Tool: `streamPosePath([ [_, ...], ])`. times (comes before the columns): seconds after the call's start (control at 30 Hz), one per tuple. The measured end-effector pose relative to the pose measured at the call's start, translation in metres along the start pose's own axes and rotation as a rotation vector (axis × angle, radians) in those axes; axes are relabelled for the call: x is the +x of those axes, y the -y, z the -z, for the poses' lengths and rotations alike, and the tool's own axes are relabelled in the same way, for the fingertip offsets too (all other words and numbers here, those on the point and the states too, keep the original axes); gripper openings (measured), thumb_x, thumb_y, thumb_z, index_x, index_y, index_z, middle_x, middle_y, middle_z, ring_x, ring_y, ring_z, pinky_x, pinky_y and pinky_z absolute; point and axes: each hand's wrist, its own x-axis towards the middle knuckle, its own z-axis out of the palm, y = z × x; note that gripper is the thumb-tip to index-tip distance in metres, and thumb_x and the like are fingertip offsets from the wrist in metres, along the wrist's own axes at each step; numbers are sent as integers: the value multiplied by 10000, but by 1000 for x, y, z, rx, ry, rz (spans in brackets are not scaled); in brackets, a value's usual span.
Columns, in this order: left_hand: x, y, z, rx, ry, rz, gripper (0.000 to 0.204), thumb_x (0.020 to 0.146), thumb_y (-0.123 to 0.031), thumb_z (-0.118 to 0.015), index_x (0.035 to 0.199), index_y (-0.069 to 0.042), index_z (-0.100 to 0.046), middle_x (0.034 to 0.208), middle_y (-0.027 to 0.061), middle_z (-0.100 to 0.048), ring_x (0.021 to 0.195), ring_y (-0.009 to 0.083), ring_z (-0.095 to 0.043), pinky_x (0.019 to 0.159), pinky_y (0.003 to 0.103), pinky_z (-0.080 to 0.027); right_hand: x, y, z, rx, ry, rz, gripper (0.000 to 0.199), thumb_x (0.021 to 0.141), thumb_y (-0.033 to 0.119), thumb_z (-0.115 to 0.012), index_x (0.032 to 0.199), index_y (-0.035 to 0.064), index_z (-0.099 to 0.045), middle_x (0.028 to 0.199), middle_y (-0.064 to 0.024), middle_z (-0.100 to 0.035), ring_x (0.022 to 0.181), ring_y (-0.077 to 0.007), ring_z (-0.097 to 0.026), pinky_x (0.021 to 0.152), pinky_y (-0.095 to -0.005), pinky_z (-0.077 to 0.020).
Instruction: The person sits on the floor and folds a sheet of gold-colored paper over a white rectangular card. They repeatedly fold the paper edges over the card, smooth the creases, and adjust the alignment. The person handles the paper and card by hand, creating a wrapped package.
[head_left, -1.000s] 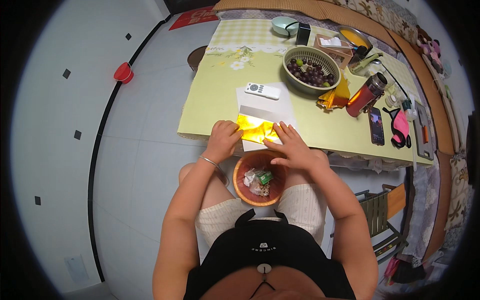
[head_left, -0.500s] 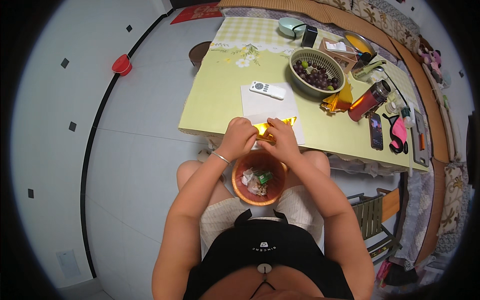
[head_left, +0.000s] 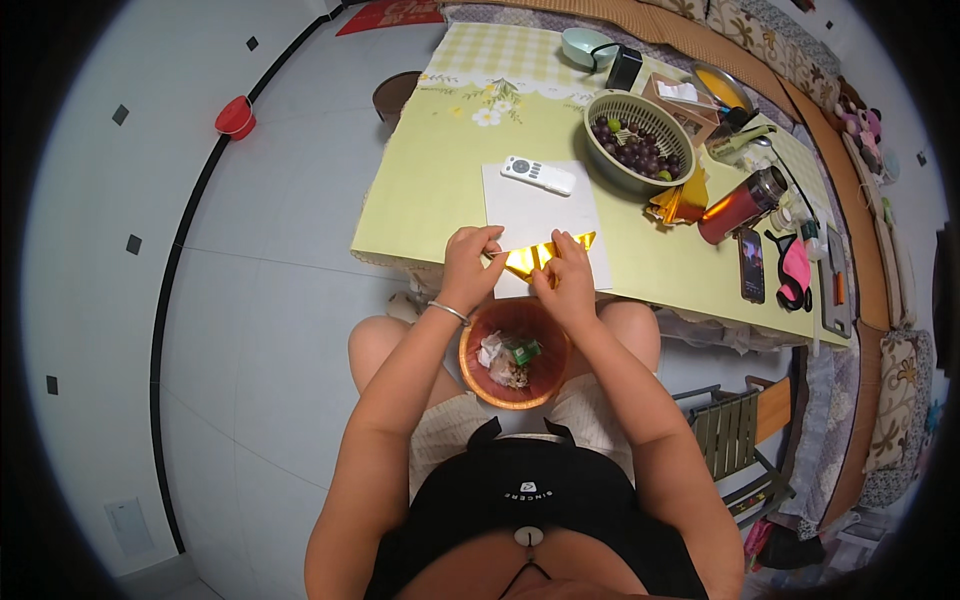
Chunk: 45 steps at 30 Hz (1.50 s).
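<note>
A shiny gold foil sheet, folded to a pointed shape, lies over the near part of a white paper sheet at the table's front edge. My left hand is closed in a pinch at the foil's left end. With thumb and fingers, my right hand grips the foil's right part, and its fingers hide some of the folds. On the far part of the white sheet rests a white remote control. More folded gold foil sits to the right, beside the colander.
An olive colander of grapes stands beyond my right hand. To the right are a red thermos, a phone and a pink-and-black eye mask. Between my knees stands a waste bin with litter.
My hands have moved apart, my left one slightly left. More of the gold foil shows between them, spread flatter on the white sheet.
</note>
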Motion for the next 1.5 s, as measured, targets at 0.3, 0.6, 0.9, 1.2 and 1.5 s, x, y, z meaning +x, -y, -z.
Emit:
streamPosePath([
  [0.3, 0, -5, -4, 54, -43, 22, 332, 750, -15, -710, 1081, -26, -686, 800, 47, -635, 836, 226, -584, 793, 345, -491, 3, 7, 3, 39, -24, -12, 216, 802, 138, -711, 975, 21, -656, 1410, -315, -501, 1285, -471, -492, 1136, -584, -321],
  [0.6, -2, -10, -4, 304, -113, -83, 340, 713, -38, -730, 1050, -24, -684, 888, 93, -646, 858, 271, -595, 788, 363, -497, 1, 4, 3, -56, 9, 57, 336, 822, 127, -685, 1153, 81, -727, 1432, -323, -475, 1315, -466, -469, 1148, -585, -308],
  [0.9, -41, -31, -10, 565, 240, -373, 414, 825, -35, -585, 1230, 41, -628, 1330, 236, -581, 1296, 385, -524, 1092, 479, -428, 2, 7, 8, -97, 68, 71, 376, 824, 118, -708, 1198, 85, -702, 1464, -314, -444, 1335, -474, -447, 1136, -583, -331],
  [1.2, -45, -53, -1, 713, 349, -294, 577, 794, -66, -628, 1368, -54, -579, 1453, 251, -491, 1354, 375, -479, 1127, 624, -313, 6, -3, 20, 51, 113, 75, 379, 860, 66, -690, 1238, 57, -665, 1511, -279, -415, 1301, -444, -497, 1108, -482, -400],
  [1.5, -12, -66, -27, 585, 230, -98, 291, 805, -334, -745, 961, -93, -695, 1069, 153, -579, 1053, 353, -547, 1074, 639, -339, 9, -27, 32, -14, 113, 76, 303, 891, 51, -675, 1193, 32, -675, 1361, -155, -614, 1110, -346, -658, 948, -384, -545],
])
